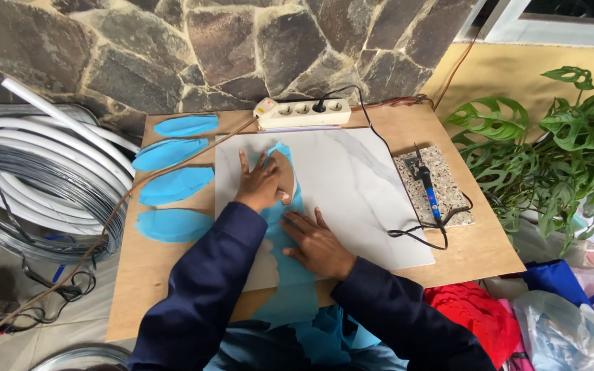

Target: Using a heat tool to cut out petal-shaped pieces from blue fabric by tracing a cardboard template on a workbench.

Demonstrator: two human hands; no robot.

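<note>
The fingers (pixel 252 168) of the left hand (pixel 261 185) are spread and press a brown leaf-shaped template (pixel 284 180) flat on a strip of blue fabric (pixel 289 237); they grip nothing. The right hand (pixel 316 242) lies open and flat on the same fabric, just beside it. The fabric lies over a white marble-look slab (pixel 359 192) in the middle of the tabletop (pixel 479 251) and hangs over the near edge. Four blue cut leaf shapes (pixel 174 185) lie along the left edge, a soldering iron (pixel 429 189) near the right edge.

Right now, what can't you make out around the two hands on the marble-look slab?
- Head view: the brown leaf-shaped card template, mostly covered by the left hand.
- Blue fabric sheet under the right hand; lower end hidden by dark sleeves.
- Black-and-blue soldering iron: tip too small.
</note>
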